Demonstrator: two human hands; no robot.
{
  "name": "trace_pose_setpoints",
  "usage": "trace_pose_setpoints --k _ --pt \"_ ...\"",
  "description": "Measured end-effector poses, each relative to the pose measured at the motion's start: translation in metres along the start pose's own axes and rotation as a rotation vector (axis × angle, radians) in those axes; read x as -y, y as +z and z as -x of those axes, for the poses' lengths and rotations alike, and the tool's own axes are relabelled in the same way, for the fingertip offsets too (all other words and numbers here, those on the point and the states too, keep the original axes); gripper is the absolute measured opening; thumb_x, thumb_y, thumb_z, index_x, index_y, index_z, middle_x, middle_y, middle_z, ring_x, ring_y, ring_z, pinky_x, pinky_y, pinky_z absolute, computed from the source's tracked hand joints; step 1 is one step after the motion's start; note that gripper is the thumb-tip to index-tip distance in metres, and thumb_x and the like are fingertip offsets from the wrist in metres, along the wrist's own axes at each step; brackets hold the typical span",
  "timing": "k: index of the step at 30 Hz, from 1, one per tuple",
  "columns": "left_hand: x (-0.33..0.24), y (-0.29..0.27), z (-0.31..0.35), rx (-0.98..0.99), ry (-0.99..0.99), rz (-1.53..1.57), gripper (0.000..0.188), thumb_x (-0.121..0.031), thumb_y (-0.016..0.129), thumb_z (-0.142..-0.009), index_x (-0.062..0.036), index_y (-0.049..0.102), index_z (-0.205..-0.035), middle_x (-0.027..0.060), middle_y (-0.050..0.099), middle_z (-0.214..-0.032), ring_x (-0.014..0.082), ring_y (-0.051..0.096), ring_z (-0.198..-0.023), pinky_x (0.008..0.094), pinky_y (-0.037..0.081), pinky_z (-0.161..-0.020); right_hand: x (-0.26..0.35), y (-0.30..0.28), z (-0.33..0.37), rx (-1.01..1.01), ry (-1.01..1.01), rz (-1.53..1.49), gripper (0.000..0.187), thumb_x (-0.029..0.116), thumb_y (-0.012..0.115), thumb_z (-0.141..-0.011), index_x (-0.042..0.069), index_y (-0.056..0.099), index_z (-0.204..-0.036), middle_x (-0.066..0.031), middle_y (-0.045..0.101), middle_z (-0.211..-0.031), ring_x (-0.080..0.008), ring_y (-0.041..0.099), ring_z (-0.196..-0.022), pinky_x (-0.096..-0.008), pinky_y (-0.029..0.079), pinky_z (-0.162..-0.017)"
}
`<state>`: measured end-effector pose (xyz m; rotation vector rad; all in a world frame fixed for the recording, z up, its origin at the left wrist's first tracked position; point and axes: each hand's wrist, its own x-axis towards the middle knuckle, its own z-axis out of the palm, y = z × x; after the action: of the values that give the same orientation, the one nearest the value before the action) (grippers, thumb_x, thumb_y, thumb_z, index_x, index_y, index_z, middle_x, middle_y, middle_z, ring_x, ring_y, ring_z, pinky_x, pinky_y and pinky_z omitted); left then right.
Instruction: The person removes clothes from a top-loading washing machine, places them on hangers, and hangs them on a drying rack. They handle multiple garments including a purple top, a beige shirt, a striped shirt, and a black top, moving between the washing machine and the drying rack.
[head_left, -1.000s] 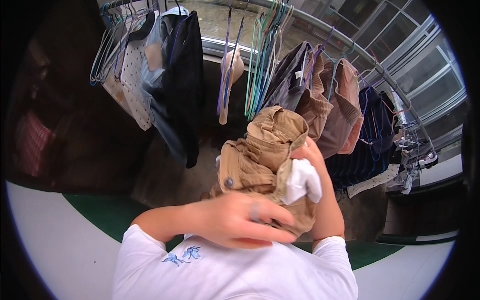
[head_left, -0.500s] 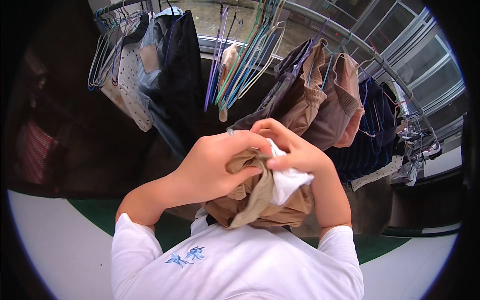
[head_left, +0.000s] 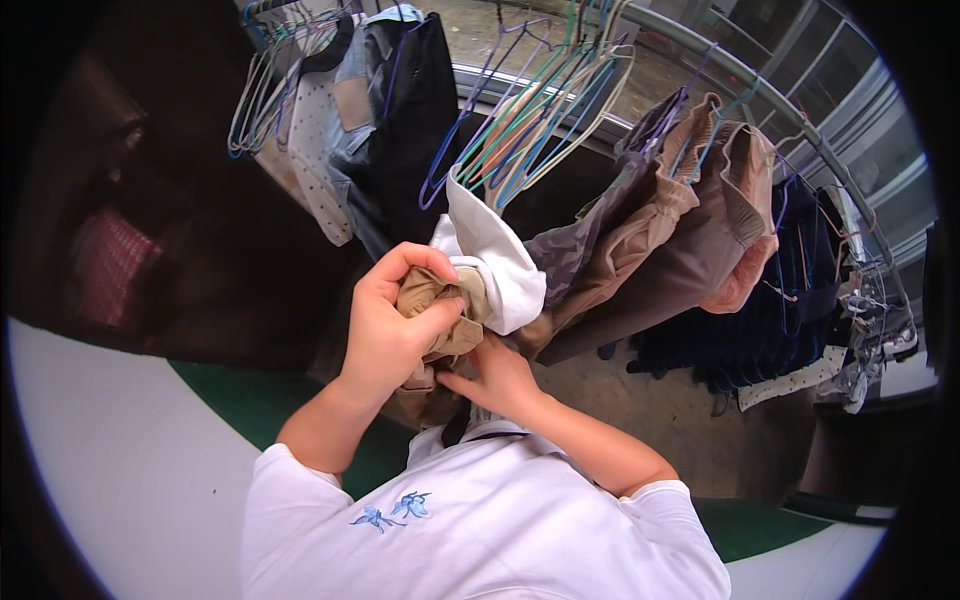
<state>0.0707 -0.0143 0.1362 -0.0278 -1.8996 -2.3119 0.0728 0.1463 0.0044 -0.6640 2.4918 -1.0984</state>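
A tan garment (head_left: 428, 293), bunched up, is pinched between the thumb and fingers of my left hand (head_left: 385, 325) in front of my chest. White cloth (head_left: 505, 265) sticks up and out of its far right side; whether it is a pocket lining or a separate piece I cannot tell. My right hand (head_left: 503, 382) is lower, at the underside of the bundle, with brown fabric between thumb and fingers. Folds partly hide those fingertips. More of the garment hangs down below my left hand, close to my white shirt.
Ahead curves a metal rail (head_left: 680, 35) with several empty plastic hangers (head_left: 545, 120). Black trousers (head_left: 420, 120) and a dotted garment (head_left: 315, 165) hang left; brown trousers (head_left: 690, 250), a camouflage garment (head_left: 590, 230) and dark striped clothes (head_left: 740, 335) hang right. A red patterned item (head_left: 115, 265) is far left.
My right hand has moved from the top of the bundle to below it. The white cloth now stands up and out beyond the tan fabric. The view has shifted, so the rail appears further right.
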Motion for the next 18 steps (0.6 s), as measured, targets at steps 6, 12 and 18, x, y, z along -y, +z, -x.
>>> trace_pose_setpoints --k 6,12,18 --pt "-0.001 -0.025 0.017 -0.117 0.018 0.120 0.035 0.009 0.064 -0.076 -0.0026 0.057 -0.108 0.0046 0.061 -0.104 0.0106 0.060 -0.096 0.0253 0.049 -0.086 -0.055 0.022 -0.045 -0.240 0.018 -0.189 0.028 0.016 0.057 -0.086 -0.003 0.061 -0.107 -0.0253 0.066 -0.085 -0.0413 0.065 -0.084 -0.0470 0.051 -0.077" --pt "-0.024 -0.061 0.034 -0.315 0.275 -0.685 0.046 0.015 0.051 -0.070 -0.0044 0.066 -0.110 0.0020 0.051 -0.087 0.0113 0.054 -0.084 0.0225 0.044 -0.074 -0.028 -0.084 -0.035 -0.197 -0.211 -0.496 0.014 0.007 0.044 -0.092 0.000 0.055 -0.096 -0.0078 0.053 -0.079 -0.0130 0.051 -0.075 -0.0269 0.043 -0.070" --pt "-0.010 -0.064 0.033 -0.910 0.303 -0.965 0.038 0.012 0.056 -0.080 -0.0065 0.061 -0.113 0.0012 0.057 -0.082 0.0123 0.053 -0.071 0.0247 0.044 -0.068 -0.023 -0.114 -0.027 -0.560 -0.331 -0.407 0.019 0.010 0.040 -0.093 0.000 0.056 -0.093 0.0006 0.049 -0.080 -0.0072 0.042 -0.075 -0.0225 0.036 -0.067"
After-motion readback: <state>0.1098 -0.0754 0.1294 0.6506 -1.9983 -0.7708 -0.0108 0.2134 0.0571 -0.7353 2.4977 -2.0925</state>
